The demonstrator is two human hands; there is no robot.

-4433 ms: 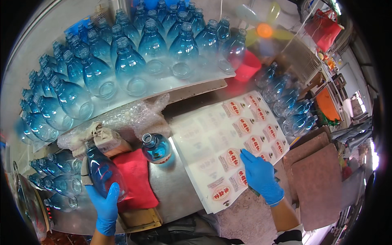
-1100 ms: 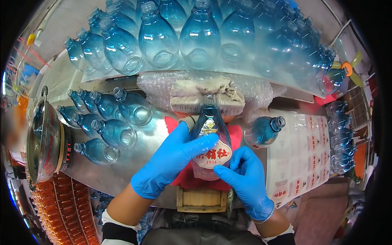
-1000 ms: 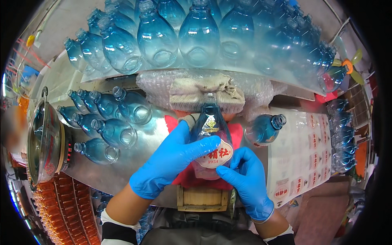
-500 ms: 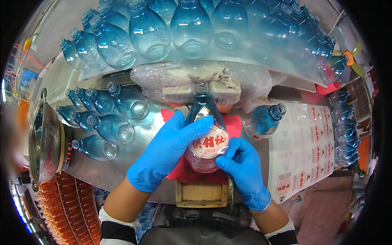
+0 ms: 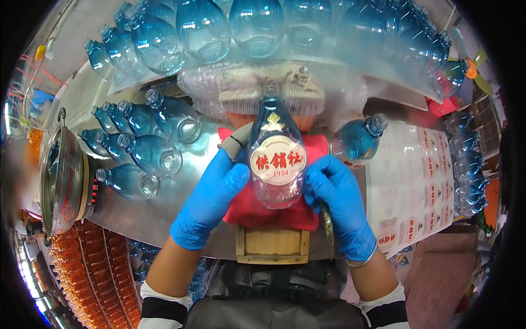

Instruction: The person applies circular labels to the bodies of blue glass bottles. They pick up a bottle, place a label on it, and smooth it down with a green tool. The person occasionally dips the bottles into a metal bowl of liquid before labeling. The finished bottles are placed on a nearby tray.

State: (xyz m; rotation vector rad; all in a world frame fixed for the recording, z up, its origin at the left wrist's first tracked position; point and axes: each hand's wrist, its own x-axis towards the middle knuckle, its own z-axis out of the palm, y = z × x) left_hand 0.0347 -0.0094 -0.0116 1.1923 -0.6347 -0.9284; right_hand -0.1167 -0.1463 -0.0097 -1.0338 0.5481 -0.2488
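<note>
A blue-tinted glass bottle (image 5: 276,192) with a round cream label and a gold emblem lies tilted on a red cloth (image 5: 244,211), its neck against a stack of knit fabric (image 5: 241,90). My left hand (image 5: 211,192), in a blue glove, grips the bottle's left side. Its thumb is beside the label; the other fingers are partly hidden by the bottle. Grey knit material (image 5: 236,143) covers the fingertip area. My right hand (image 5: 339,203), also gloved, is closed around a thin, dark, shiny strip-like tool (image 5: 327,227) beside the bottle's lower right. The tool's upper end is hidden.
Several blue bottles lie on the metal table (image 5: 181,219) to the left; another bottle (image 5: 359,137) stands to the right. A label sheet (image 5: 411,186) lies beyond it. Rows of bottles fill a raised shelf (image 5: 329,68) at the back. A round glass-lidded pan (image 5: 57,181) stands far left.
My left thumb has slid off the label to the bottle's left side. My right hand has drawn away from the label's lower right edge, and the gold emblem shows fully. The view has shifted slightly.
</note>
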